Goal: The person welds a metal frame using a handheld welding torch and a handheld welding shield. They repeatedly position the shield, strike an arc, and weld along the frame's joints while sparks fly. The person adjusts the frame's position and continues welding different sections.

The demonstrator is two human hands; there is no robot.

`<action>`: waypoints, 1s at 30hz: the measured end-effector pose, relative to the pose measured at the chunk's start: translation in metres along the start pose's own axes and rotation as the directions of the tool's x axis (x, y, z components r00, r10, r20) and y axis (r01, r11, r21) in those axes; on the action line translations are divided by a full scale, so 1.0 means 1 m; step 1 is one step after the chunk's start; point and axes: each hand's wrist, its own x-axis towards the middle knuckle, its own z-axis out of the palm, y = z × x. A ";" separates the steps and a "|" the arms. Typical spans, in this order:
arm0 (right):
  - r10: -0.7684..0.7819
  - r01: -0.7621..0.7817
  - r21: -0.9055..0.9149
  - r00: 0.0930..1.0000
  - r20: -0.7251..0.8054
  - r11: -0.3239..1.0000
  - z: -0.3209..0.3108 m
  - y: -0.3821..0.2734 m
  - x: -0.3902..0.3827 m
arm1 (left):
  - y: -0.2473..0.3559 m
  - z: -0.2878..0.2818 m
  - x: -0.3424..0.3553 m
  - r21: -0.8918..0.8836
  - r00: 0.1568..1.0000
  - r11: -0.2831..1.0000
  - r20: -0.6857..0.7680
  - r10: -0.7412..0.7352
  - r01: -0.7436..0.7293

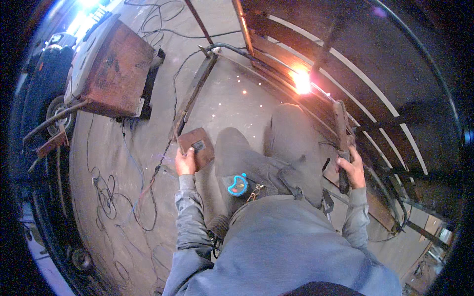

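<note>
My left hand (185, 162) is closed on the near left edge of a brown hand-held welding shield (203, 155) with a small dark window, held beside my left knee. My right hand (353, 170) wraps round the handle of an electrode holder (339, 121). A thin electrode (323, 92) sticks out of the holder toward the upper left. At its far end glows a bright welding arc (300, 81), against a dark metal frame (291, 56) with long slats. The glare hides the exact spot being welded. Sparks are scattered over the floor left of it.
A rusty metal box (118, 69) with projecting bars stands at the upper left, beside a dark vehicle (42, 89). Tangled cables (106, 197) lie across the left floor. A long metal bar (195, 91) slants beyond my left hand. The slatted frame rises close on my right.
</note>
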 end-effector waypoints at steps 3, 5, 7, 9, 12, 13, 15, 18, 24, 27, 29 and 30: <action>0.020 -0.015 -0.090 0.998 0.051 0.996 0.001 -0.010 -0.004 | -0.016 0.018 0.000 0.242 0.992 0.966 0.061 -0.110 0.092; 0.031 -0.020 -0.122 0.996 0.088 0.992 0.013 -0.026 -0.002 | -0.030 0.030 -0.003 0.284 0.990 0.957 0.101 -0.096 0.064; 0.070 -0.052 -0.118 0.984 0.162 0.992 0.036 -0.055 0.001 | -0.053 0.043 -0.007 0.398 0.983 0.913 0.115 -0.145 0.088; 0.089 -0.054 -0.161 0.971 0.222 0.986 0.056 -0.072 0.007 | -0.037 0.052 -0.010 0.418 0.986 0.905 0.103 -0.133 0.078; 0.034 0.023 -0.158 0.937 0.348 0.987 0.086 -0.073 0.027 | -0.025 0.055 -0.009 0.451 0.986 0.888 0.086 -0.145 0.091; -0.021 0.095 -0.170 0.920 0.392 0.981 0.095 -0.077 0.034 | -0.020 0.058 -0.007 0.476 0.986 0.873 0.062 -0.157 0.109; -0.017 0.128 -0.227 0.899 0.437 0.965 0.108 -0.086 0.044 | -0.018 0.061 -0.004 0.486 0.982 0.862 0.036 -0.186 0.146; 0.079 0.105 -0.355 0.880 0.469 0.929 0.110 -0.101 0.050 | -0.018 0.062 0.000 0.443 0.973 0.876 0.030 -0.228 0.192; 0.172 0.004 -0.376 0.884 0.434 0.926 0.094 -0.156 0.009 | -0.037 0.047 0.009 0.499 0.956 0.836 0.047 -0.288 0.227; 0.274 -0.047 -0.462 0.856 0.439 0.886 0.085 -0.191 -0.015 | -0.023 0.041 0.016 0.500 0.929 0.836 0.146 -0.339 0.227; 0.306 -0.073 -0.471 0.845 0.439 0.879 0.080 -0.200 -0.027 | -0.006 0.039 0.016 0.454 0.904 0.839 0.145 -0.402 0.300; 0.306 -0.073 -0.471 0.843 0.441 0.879 0.077 -0.209 -0.036 | 0.003 0.036 0.010 0.398 0.900 0.856 0.141 -0.412 0.330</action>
